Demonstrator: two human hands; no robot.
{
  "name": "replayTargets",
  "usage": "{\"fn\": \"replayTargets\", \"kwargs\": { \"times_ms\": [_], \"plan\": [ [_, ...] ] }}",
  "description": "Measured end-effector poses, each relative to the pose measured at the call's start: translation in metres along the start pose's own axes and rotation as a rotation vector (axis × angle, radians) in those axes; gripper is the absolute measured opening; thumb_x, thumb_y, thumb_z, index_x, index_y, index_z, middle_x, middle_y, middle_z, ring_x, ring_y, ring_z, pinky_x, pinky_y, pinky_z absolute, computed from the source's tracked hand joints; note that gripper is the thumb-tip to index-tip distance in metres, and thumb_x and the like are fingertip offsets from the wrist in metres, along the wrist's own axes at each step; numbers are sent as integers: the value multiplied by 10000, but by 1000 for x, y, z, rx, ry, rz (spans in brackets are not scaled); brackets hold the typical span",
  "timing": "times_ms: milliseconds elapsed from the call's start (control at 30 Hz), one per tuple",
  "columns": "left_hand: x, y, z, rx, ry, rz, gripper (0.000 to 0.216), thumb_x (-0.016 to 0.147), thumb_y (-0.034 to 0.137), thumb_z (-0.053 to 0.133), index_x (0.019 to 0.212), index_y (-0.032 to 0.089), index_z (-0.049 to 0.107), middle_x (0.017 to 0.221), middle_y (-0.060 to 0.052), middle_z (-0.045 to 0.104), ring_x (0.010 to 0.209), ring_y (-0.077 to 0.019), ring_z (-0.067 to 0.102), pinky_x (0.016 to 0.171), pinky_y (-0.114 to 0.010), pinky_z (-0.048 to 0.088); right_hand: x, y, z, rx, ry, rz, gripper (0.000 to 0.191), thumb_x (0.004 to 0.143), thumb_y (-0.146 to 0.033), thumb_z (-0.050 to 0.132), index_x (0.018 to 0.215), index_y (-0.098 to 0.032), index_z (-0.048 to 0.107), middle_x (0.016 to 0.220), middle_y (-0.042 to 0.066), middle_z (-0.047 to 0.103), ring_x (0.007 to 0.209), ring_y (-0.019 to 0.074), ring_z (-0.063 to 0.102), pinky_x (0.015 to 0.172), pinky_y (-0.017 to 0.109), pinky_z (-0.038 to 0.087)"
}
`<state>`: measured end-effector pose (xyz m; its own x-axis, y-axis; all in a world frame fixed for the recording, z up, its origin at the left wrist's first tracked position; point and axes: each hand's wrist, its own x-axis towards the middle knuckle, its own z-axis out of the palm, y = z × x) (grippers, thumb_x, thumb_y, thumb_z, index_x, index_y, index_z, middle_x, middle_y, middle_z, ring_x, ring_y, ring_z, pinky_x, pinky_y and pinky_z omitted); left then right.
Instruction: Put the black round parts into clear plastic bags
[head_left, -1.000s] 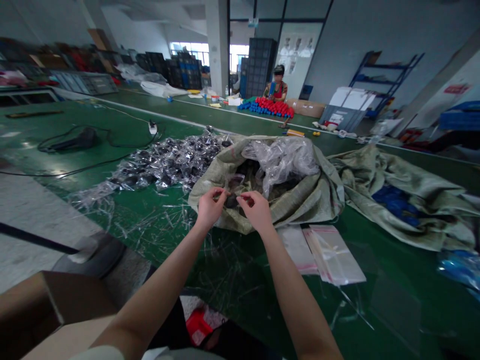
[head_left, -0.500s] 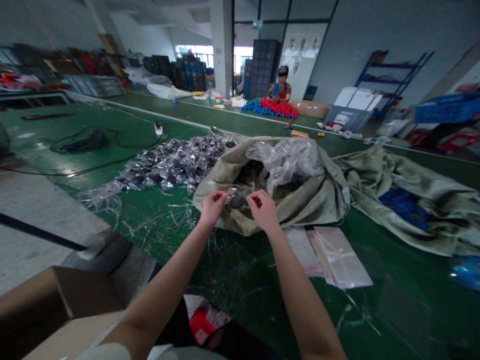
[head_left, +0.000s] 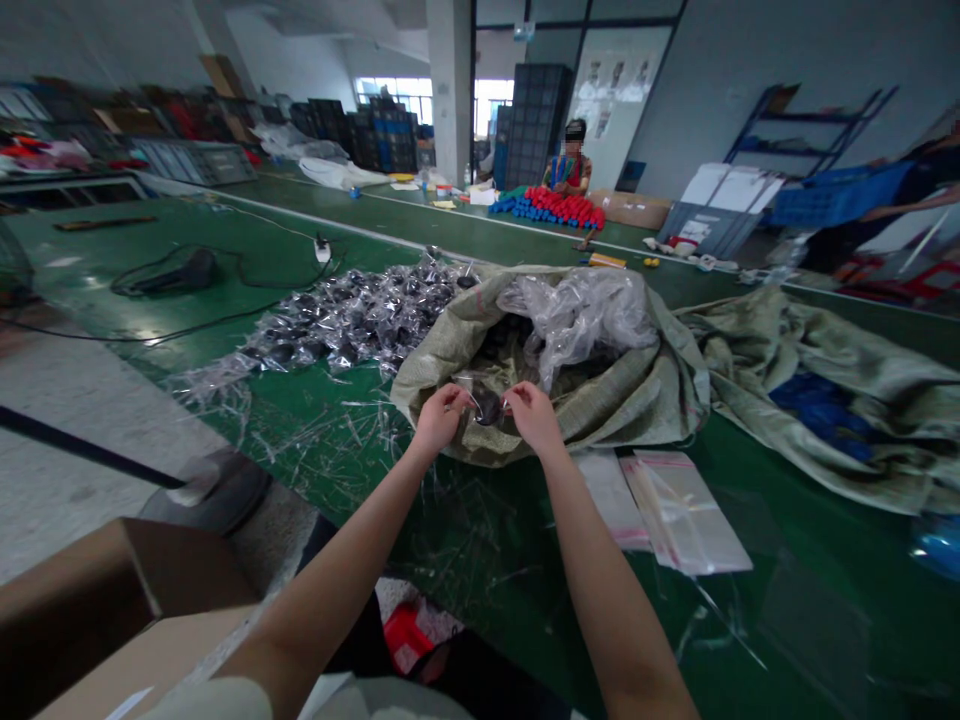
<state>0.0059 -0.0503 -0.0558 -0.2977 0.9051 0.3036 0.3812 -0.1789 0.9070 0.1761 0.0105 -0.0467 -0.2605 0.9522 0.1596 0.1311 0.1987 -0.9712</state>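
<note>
Right at the mouth of an open woven sack, a small dark piece is held up between two hands! One side of it is covered by the left hand, the other by the right hand. The hands themselves are kept apart, thumb and finger of each pinched together on what looks like the edge of a clear wrapper. The film is thin and glossy, so exactly where it is gripped cannot be told.

And here is the relation to be watched: the dark piece is framed almost squarely between the two pinches, to the right of the left hand and to the left of the right hand, hung a touch below the line that joins them. Neither hand can be called clearly nearer. A roundish outline is shown, so no long axis can be made out with confidence.

Just beyond, the sack's mouth is partly filled with crumpled clear plastic. Over to the left, on the green counter, a heap of film-wrapped dark pieces is spread, with thin clear strips strewn in front of it. To the right, flat clear bags with pink edges are laid close to the sack, and beyond those a second sack is slumped, with something blue seen inside.
</note>
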Motion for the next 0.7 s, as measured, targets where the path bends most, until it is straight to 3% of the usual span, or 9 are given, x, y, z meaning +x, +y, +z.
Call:
{"fn": "replayTargets", "kwargs": {
  "times_ms": [200,400,533,700],
  "plan": [
    [-1,4,7,110,95,-89,193,908,315,443,792,204,549,650,8,615,635,-148,581,646,-257,422,0,5,8,63,37,27,165,810,-390,522,806,-226,516,749,16,643,680,193,662,546,313,544],
    [-1,6,6,131,107,22,203,914,339,451,799,198,538,642,25,554,613,-121,523,639,-238,398,-1,-1,6,45,-37,-3,164,785,-384,550,784,-219,547,728,5,642,706,181,643,602,309,553],
    [0,4,7,86,191,-16,201,909,348,459,808,192,536,604,41,479,555,-105,449,560,-226,351,0,-4,0,113,-2,22,158,754,-372,568,725,-221,530,672,-7,618,698,188,640,613,320,556],
    [-1,9,11,-187,62,-26,294,893,423,490,712,192,466,565,56,408,496,-77,370,481,-200,308,1,-5,-3,160,8,21,214,749,-427,595,770,-228,517,713,-9,625,692,180,643,599,313,559]
  ]
}}
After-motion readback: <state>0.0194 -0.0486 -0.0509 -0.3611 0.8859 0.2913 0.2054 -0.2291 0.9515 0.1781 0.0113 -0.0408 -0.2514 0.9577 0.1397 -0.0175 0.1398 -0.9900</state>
